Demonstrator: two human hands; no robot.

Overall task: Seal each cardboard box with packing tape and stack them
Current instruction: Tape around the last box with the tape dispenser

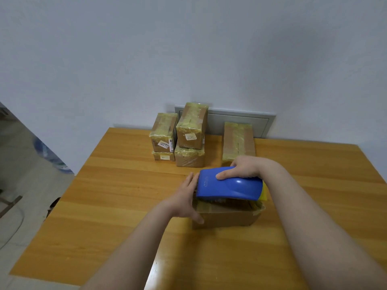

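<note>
On the surface (125,185) my flat left hand (184,196) steadies the box (226,216), right hand (243,168) gripping the dispenser (230,186); sealing needs a steady pull.

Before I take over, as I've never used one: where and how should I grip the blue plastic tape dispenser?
Grip the blue plastic tape dispenser over its domed back, from above, as the right hand does, thumb on the near side. Its underside faces the brown cardboard box, so only the smooth top is free.
</note>
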